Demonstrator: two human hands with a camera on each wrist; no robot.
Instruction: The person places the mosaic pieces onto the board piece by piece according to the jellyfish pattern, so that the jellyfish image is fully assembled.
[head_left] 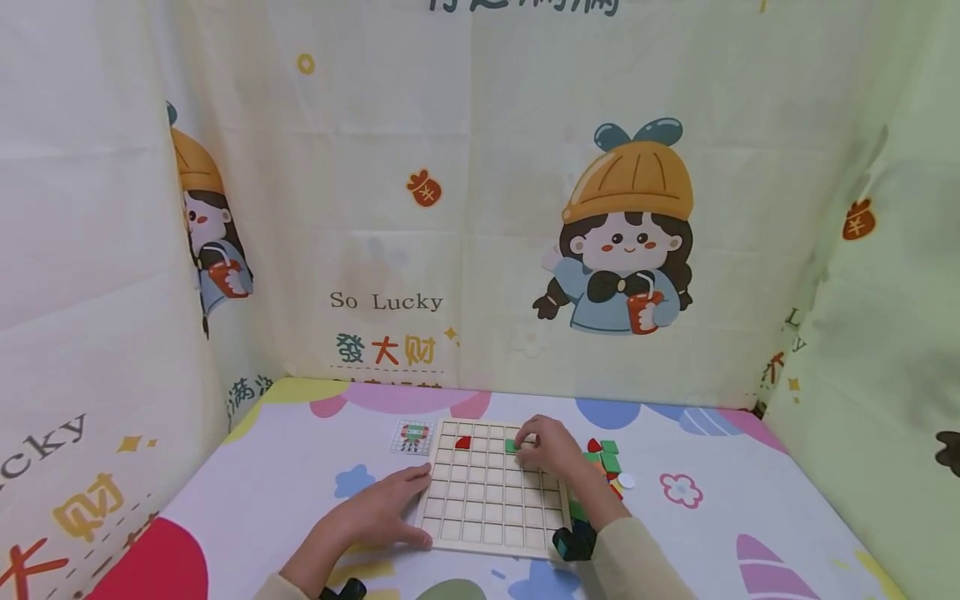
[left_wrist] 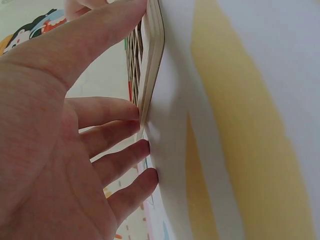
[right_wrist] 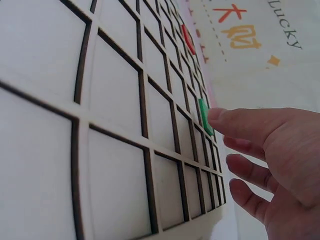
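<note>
A wooden grid board lies on the table with a red quarter-round tile in a cell of its far row. My left hand rests along the board's left side, fingers spread; in the left wrist view its thumb and fingertips touch the wooden edge. At the far row, toward the right, my right hand pinches a green tile. In the right wrist view the thumb meets that green tile, while the index fingertip is hidden.
Loose green, red and white tiles lie right of the board, partly behind my right forearm. A small pattern card with a robot-like figure lies by the board's far left corner. Printed cloth walls stand around the table.
</note>
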